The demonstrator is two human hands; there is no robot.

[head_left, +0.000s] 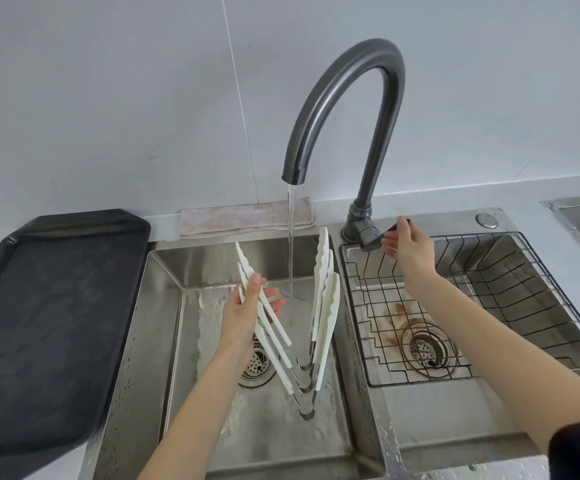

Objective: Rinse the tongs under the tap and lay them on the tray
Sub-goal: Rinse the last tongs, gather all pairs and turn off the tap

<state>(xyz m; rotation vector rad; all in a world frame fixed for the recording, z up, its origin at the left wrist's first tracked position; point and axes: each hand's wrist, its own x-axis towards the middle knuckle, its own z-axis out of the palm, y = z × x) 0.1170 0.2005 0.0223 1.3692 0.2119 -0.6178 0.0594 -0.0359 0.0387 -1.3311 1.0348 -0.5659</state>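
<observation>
Right hand [406,244] pinches tap [347,109] lever, water running. Left hand [247,315] grips tongs [292,327] by one set of arms, splayed open over sink [164,327] drain, stream falling between arms. Shift blades into stream, rotate. Tray [39,306] left of sink.

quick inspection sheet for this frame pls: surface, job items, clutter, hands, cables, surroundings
Surface: steel double sink, left basin wet; grey counter around it.
Job's things: three white tongs held splayed open over the left basin, hinges down; the water stream falls between their arms. Dark tray left of the sink, nothing on it.
Clutter: pinkish cloth behind the sink; wire rack in the right basin, rust stain by its drain.
Hands: left hand grips the tongs' left arms; right hand on the tap handle.
Cables: nothing seen.
Surroundings: dark gooseneck tap, running; pale wall.
</observation>
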